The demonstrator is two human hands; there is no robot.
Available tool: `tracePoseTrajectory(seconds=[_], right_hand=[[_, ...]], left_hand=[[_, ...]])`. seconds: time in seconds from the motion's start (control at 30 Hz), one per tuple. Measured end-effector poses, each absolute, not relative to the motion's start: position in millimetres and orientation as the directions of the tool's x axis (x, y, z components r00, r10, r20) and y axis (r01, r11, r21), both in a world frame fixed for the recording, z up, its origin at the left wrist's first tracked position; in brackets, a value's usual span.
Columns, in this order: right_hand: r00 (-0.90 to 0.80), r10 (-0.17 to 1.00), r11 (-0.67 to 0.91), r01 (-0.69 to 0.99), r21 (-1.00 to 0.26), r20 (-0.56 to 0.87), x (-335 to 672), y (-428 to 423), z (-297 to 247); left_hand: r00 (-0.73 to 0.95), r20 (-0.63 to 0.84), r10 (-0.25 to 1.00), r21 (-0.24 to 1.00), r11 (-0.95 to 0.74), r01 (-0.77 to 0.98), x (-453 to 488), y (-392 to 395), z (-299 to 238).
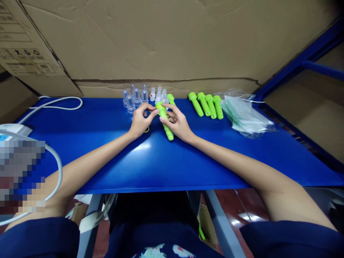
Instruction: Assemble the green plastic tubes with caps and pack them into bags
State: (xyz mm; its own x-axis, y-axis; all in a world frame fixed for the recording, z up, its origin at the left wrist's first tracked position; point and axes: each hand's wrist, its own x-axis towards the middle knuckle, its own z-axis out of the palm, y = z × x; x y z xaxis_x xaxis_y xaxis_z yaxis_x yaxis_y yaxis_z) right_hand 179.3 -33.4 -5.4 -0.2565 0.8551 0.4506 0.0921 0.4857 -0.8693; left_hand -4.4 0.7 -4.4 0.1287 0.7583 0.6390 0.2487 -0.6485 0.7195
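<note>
A lime-green plastic handle with a ribbed grip is held tilted just above the blue table. My right hand wraps thumb and fingers around its upper part. At the handle's wider head, the thumb and fingers of my left hand are closed on its edge, by what looks like a thin yellow ring around the head. Another yellow ring lies on the table, partly beneath my left hand. Behind my hands, one more green handle is partly hidden.
Several clear plastic cups stand upright at the back, beside smaller clear-and-white pieces. To the right lie several green handles and plastic bags. A white cable loops at the left. Cardboard walls the rear.
</note>
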Motion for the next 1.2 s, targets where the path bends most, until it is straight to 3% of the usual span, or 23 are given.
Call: tracePoseTrajectory(seconds=[0.73, 0.93, 1.2], right_hand=[[-0.265, 0.862, 0.471, 0.105, -0.876, 0.432, 177.8, -37.4, -1.1], [-0.2, 0.885, 0.431, 0.006, -0.902, 0.421, 176.9, -32.6, -7.9], [-0.298, 0.873, 0.391, -0.046, -0.919, 0.386, 175.9, -32.2, -7.4]], left_hand=[[0.204, 0.606, 0.769, 0.741, -0.639, 0.206, -6.7, 0.4, -0.3], [0.231, 0.62, 0.75, 0.72, -0.66, 0.215, -5.2, -2.3, -0.2], [0.259, 0.664, 0.702, 0.675, -0.711, 0.195, -5.7, -1.3, -1.3]])
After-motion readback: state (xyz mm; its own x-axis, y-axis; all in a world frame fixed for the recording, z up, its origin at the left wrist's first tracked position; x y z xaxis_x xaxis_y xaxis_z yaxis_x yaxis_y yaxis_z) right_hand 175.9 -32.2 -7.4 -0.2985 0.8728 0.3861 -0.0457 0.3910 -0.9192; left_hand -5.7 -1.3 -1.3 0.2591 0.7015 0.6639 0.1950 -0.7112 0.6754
